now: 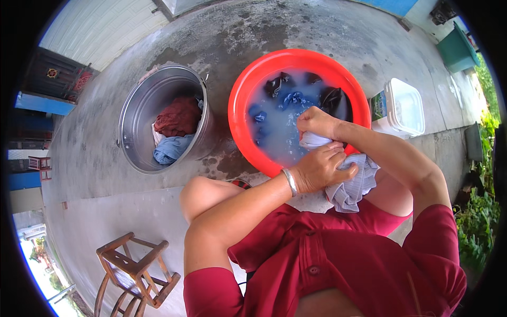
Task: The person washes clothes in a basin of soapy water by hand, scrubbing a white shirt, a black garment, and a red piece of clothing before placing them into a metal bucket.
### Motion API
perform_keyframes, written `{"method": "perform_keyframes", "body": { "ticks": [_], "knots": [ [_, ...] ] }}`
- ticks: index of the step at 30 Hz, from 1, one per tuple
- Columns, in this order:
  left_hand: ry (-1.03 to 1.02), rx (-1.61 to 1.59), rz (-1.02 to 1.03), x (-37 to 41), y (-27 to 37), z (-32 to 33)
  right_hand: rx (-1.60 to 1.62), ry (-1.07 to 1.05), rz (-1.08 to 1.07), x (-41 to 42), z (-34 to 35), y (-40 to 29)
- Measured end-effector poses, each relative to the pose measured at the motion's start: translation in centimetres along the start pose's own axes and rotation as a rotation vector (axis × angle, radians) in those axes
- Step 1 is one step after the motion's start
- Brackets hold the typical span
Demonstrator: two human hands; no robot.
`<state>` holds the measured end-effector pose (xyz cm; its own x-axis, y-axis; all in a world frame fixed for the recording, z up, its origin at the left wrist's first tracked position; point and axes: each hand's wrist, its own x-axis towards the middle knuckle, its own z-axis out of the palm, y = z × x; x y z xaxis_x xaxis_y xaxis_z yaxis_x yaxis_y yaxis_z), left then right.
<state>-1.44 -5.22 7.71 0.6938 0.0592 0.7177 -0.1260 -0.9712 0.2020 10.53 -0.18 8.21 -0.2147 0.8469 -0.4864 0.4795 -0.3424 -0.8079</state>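
Observation:
A large red plastic basin [245, 146] stands before me, holding cloudy water and dark blue and black clothes [293, 99]. Over its near right rim my two hands grip a pale striped garment [350, 190]. My left hand [324, 166], with a silver bangle at the wrist, closes around the cloth just outside the rim. My right hand [315, 121] is a fist at the cloth's upper end, above the water. A white bunched part of the garment shows between both hands, while its loose end hangs down towards my lap.
Left of the basin is a metal bucket [134, 119] with red-brown, light blue and white clothes. A white plastic tub [408, 107] stands at the basin's right. A wooden chair [136, 265] is at the lower left. The concrete floor [222, 39] has wet patches; plants grow far right.

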Motion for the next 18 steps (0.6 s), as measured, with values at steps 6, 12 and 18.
{"method": "perform_keyframes", "body": {
  "ticks": [6,12,18],
  "knots": [
    [-0.048,-0.163,-0.068,0.9,-1.1,-0.3,-0.523,-0.102,-0.551,1.9,-2.1,4.0],
    [-0.038,-0.321,-0.557,0.3,-3.6,-3.9,-0.087,-0.245,-0.201,5.0,-3.9,-1.9],
    [-0.107,-0.515,-0.855,1.0,-2.3,-4.5,-0.195,-0.095,-0.295,1.9,-4.5,-9.9]
  ]
}}
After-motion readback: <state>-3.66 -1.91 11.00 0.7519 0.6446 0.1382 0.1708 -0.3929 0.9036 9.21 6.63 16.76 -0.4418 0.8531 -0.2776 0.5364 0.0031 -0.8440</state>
